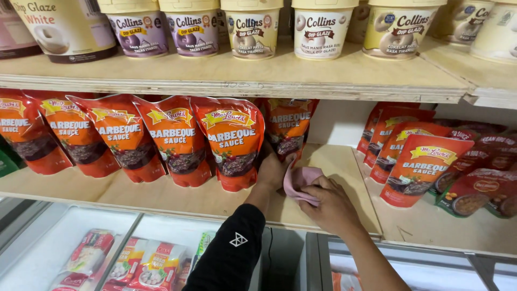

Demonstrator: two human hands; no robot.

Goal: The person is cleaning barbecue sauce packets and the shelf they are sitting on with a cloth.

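A row of red stand-up sauce pouches point(232, 143) leans along the wooden shelf point(183, 196). My left hand point(271, 171), in a black sleeve, reaches behind the rightmost front pouch and touches its side. My right hand point(332, 203) presses a folded pink cloth point(299, 180) onto the bare shelf board just right of that pouch. Another red pouch point(287, 129) stands behind my left hand.
More red pouches point(420, 167) stand on the adjoining shelf at right. Plastic tubs point(321, 29) line the upper shelf. Below, a glass-topped freezer point(64, 237) holds packaged frozen foods point(156, 267). A strip of shelf board point(339, 161) lies between the two pouch groups.
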